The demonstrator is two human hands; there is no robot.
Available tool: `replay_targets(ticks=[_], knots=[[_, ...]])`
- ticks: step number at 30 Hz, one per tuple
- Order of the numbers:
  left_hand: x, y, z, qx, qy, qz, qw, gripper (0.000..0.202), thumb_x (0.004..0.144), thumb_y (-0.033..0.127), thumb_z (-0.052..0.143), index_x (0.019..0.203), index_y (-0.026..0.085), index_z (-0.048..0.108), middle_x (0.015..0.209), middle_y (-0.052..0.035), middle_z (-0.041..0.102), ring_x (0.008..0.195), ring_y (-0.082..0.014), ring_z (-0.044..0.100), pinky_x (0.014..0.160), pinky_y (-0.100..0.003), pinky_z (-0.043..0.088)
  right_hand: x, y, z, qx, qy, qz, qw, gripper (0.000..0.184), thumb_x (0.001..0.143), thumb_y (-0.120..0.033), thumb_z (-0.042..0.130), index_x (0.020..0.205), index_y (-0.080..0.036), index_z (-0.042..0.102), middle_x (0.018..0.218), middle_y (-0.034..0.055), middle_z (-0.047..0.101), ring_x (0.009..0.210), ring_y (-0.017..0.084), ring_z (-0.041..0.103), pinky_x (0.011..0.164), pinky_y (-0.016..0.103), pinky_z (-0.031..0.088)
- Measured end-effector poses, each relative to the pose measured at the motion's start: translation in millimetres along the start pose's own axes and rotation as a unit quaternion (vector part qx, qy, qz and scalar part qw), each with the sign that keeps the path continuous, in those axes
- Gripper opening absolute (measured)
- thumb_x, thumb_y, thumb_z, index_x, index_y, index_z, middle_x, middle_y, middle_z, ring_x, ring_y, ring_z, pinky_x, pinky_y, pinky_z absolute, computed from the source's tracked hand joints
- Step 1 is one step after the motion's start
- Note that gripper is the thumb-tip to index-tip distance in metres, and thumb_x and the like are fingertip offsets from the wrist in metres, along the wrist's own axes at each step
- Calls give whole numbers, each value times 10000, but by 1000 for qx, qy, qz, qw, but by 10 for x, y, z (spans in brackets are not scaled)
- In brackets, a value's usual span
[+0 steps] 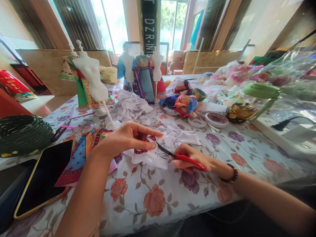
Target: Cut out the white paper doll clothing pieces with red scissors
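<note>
My left hand (132, 138) pinches a small piece of white fabric printed in red (141, 149) between thumb and fingers. Red-handled scissors (189, 161) are gripped in my right hand (191, 158), their dark blades pointing left, close to my left fingertips and the fabric. Whether the blades touch the fabric I cannot tell. White fabric scraps (184, 136) lie loosely under and behind both hands. Left of my left wrist, partly hidden by my arm, lies a blue and orange doll garment (80, 158) with a pink hem.
Behind my hands stand a bare white mannequin (92, 77) and several dressed ones. Colourful cloth (184, 103), tape rolls (217, 119) and a green-lidded jar (247, 105) are at the right, near a power strip (283, 135). A phone (45, 177) and a dark woven basket (23, 135) lie left.
</note>
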State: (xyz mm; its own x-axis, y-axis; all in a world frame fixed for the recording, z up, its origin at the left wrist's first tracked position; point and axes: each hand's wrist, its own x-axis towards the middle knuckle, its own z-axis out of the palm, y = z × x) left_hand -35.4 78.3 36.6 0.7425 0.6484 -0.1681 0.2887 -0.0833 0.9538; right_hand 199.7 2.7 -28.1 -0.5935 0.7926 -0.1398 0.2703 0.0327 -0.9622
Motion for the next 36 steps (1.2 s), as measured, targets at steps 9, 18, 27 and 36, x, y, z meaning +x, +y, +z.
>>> replay_targets(ticks=[9,18,27,36], knots=[[-4,-3,-6,-5,-2,4,1000,345,695,250,809,1034,300,767,649,28,608,538,-42,426,468,-138,335,-10,-11,24,-14,16,4,1000,590,830,-576,582,424,-185,409,387,-48,397,383,58,308,411,245,226],[-1,-7,-7,0,-7,8,1000,334,712,247,796,1034,329,764,640,29,594,540,-35,429,473,-115,346,-20,-72,21,-16,-9,10,1000,571,841,-588,562,459,-184,432,429,-30,450,405,70,352,411,238,253],[-6,0,25,-2,-2,15,1000,336,706,232,796,1027,328,767,626,30,580,533,-35,426,460,-107,337,-11,-60,27,-8,-1,5,1000,574,844,-583,561,453,-182,436,419,-40,441,401,69,346,415,236,244],[-3,6,31,-17,0,21,1000,340,706,210,789,1030,309,767,571,42,541,509,-28,400,440,-102,307,-21,-30,25,-23,22,3,999,559,879,-482,564,428,-175,442,394,-42,426,403,65,341,440,244,253]])
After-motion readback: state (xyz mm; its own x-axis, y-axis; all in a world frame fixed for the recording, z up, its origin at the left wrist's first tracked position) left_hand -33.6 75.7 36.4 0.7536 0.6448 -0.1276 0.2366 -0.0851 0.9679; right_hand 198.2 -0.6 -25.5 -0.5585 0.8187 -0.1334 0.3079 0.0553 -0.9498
